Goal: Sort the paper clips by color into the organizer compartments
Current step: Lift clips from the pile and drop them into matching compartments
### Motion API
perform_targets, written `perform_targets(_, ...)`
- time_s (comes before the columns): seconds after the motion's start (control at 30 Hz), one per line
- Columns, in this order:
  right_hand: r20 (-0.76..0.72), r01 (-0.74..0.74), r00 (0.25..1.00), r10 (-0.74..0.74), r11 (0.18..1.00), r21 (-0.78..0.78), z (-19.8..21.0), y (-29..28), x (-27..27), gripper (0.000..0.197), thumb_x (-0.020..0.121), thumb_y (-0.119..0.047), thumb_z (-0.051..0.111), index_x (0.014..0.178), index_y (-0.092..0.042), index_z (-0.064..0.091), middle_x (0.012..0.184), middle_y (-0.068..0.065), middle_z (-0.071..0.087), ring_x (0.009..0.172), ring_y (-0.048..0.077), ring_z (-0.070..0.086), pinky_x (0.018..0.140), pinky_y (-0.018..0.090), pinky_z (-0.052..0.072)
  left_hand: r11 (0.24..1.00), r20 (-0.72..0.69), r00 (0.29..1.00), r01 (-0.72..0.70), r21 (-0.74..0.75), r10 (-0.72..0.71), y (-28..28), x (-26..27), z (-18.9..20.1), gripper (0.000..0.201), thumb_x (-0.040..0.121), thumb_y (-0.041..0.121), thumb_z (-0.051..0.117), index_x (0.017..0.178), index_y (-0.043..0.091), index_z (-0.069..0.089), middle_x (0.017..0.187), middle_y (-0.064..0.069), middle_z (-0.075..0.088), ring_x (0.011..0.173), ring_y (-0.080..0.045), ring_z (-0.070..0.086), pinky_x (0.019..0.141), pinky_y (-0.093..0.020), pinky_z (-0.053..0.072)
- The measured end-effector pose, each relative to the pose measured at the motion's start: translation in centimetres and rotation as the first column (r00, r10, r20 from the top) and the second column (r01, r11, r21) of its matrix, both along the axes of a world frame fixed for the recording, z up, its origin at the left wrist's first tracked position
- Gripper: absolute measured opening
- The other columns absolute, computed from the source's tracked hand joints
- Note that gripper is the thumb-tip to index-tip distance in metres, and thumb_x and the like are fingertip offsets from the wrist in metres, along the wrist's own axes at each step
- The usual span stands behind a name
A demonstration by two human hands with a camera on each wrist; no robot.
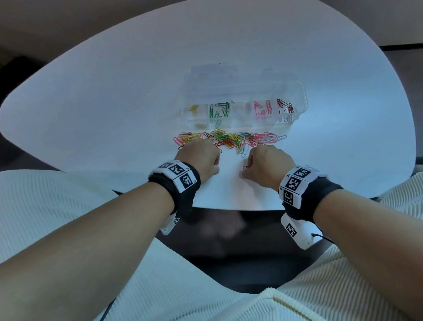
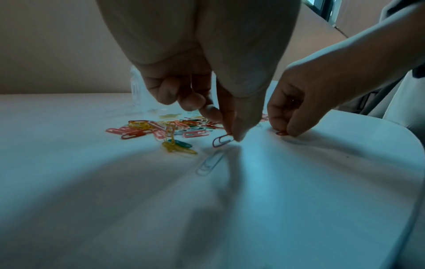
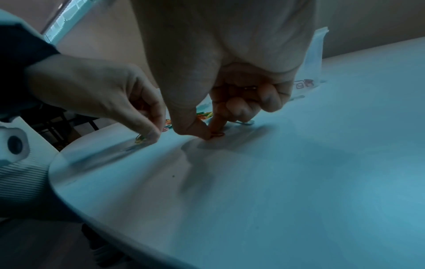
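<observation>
A person seated at a white worktop (image 1: 97,98) sorts coloured paper clips; nearest the body, the right hand (image 1: 267,167) pinches a dark red clip (image 1: 245,167) flat against the surface between thumb and forefinger, while the left hand (image 1: 201,158) pinches the end of another red clip (image 2: 222,141) at the near edge of the loose pile (image 1: 229,139); a pale clip (image 2: 210,164) lies alone just in front of it. Beyond the pile stands the clear organizer (image 1: 302,96), its compartments already holding yellow, green, pink and red clips, one between green and pink looking bare. The step in hand appears to be lifting single clips free; done well, each grip would slide its clip clear of its neighbours before raising it, so none comes up hooked to another. The left fingertips are hidden from the head view; the glare and the clear walls make the organizer's dividers hard to trace, and the exact shade of each pinched clip is uncertain in the dim light.
</observation>
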State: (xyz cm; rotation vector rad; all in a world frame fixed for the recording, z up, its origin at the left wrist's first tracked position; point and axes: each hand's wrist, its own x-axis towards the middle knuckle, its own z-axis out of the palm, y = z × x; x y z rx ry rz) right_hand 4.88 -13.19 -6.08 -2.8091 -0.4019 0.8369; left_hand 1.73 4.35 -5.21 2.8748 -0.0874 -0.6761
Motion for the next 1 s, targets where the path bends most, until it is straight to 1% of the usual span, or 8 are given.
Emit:
perform_targets(0.1, 0.0, -0.007, 1.0, 0.007, 1.0, -0.014, -0.2, -0.1, 0.0, 0.023, 0.075, -0.037, 0.066, 0.078, -0.014, 0.063, 0.078, 0.002, 0.062, 0.069, 0.023, 0.06, 0.056, 0.025, 0.041, 0.941, 0.075, 0.976, -0.173, -0.292, 0.203, -0.3, 0.1, 0.9, 0.006, 0.085, 0.02, 0.061, 0.088, 0.015, 0.064, 0.092, -0.001, 0.066, 0.085, -0.021, 0.06, 0.076, -0.033, 0.051)
perform_targets(0.3, -0.136, 0.165, 0.981, -0.139, 0.966, 0.202, 0.4, -1.2, 1.5, 0.023, 0.082, -0.024, 0.056, 0.067, -0.007, 0.056, 0.065, 0.009, 0.056, 0.061, 0.019, 0.05, 0.054, 0.024, 0.037, 0.544, -0.173, 0.773, -0.567, -0.618, 0.61, 0.6, 1.1, 1.5, 0.021, 0.087, 0.007, 0.046, 0.078, 0.021, 0.058, 0.075, 0.001, 0.061, 0.063, -0.016, 0.06, 0.068, -0.034, 0.054)
perform_targets(0.37, -0.31, 0.438, 0.888, -0.338, 0.828, 0.351, 1.0, -1.9, 2.5, 0.022, 0.084, -0.012, 0.047, 0.063, -0.012, 0.046, 0.061, 0.006, 0.049, 0.053, 0.02, 0.042, 0.049, 0.025, 0.03, 0.57, -0.156, 0.758, -0.593, -0.569, 0.634, 1.0, 1.3, 1.3, 0.025, 0.09, 0.009, 0.038, 0.077, 0.017, 0.059, 0.081, 0.0, 0.061, 0.073, -0.021, 0.056, 0.068, -0.031, 0.045)
perform_targets(0.47, -0.597, 0.753, 0.653, -0.466, 0.486, 0.444, 1.5, -2.9, 3.0, 0.014, 0.076, -0.003, 0.037, 0.065, -0.012, 0.038, 0.056, 0.01, 0.048, 0.044, 0.019, 0.037, 0.044, 0.02, 0.024, 0.765, -0.024, 0.849, -0.488, -0.42, 0.528, 1.3, 1.2, 1.1, 0.02, 0.089, 0.023, 0.046, 0.083, 0.018, 0.064, 0.085, -0.001, 0.066, 0.074, -0.021, 0.056, 0.065, -0.027, 0.044)
perform_targets(0.6, -0.643, 0.776, 0.63, -0.436, 0.388, 0.498, 1.6, -3.2, 3.4, 0.02, 0.067, 0.004, 0.028, 0.059, -0.014, 0.031, 0.054, 0.008, 0.041, 0.042, 0.014, 0.026, 0.047, 0.02, 0.016, 0.909, 0.004, 0.942, -0.322, -0.265, 0.335, 1.4, 0.7, 0.5, 0.024, 0.088, 0.024, 0.057, 0.106, 0.032, 0.072, 0.111, 0.003, 0.069, 0.085, -0.019, 0.06, 0.078, -0.025, 0.048)
perform_targets(0.7, -0.552, 0.72, 0.694, -0.462, 0.415, 0.557, 1.6, -3.1, 3.8, 0.025, 0.071, 0.006, 0.028, 0.061, -0.016, 0.033, 0.051, 0.006, 0.04, 0.043, 0.013, 0.023, 0.048, 0.021, 0.015, 0.948, 0.007, 0.966, -0.253, -0.191, 0.259, 1.3, 0.5, 0.0, 0.031, 0.094, 0.027, 0.053, 0.121, 0.035, 0.066, 0.129, 0.005, 0.062, 0.113, -0.021, 0.058, 0.094, -0.031, 0.047)
perform_targets(0.8, -0.467, 0.668, 0.742, -0.481, 0.476, 0.572, 1.3, -3.3, 4.1, 0.024, 0.078, 0.003, 0.034, 0.066, -0.016, 0.04, 0.053, 0.004, 0.04, 0.045, 0.014, 0.026, 0.046, 0.018, 0.018, 0.969, 0.018, 0.978, -0.202, -0.145, 0.207, 1.2, 0.5, -0.2, 0.031, 0.097, 0.027, 0.049, 0.123, 0.033, 0.064, 0.132, 0.004, 0.061, 0.115, -0.022, 0.057, 0.09, -0.031, 0.048)
perform_targets(1.0, -0.003, 0.304, 0.942, -0.334, 0.852, 0.427, -0.4, -3.0, 3.7, 0.012, 0.085, -0.024, 0.062, 0.084, -0.022, 0.074, 0.066, -0.008, 0.061, 0.062, 0.008, 0.054, 0.054, 0.018, 0.036, 0.974, 0.03, 0.98, -0.194, -0.118, 0.199, 1.0, 0.6, -0.7, 0.022, 0.094, 0.029, 0.053, 0.108, 0.032, 0.07, 0.117, 0.007, 0.067, 0.106, -0.018, 0.059, 0.079, -0.028, 0.046)
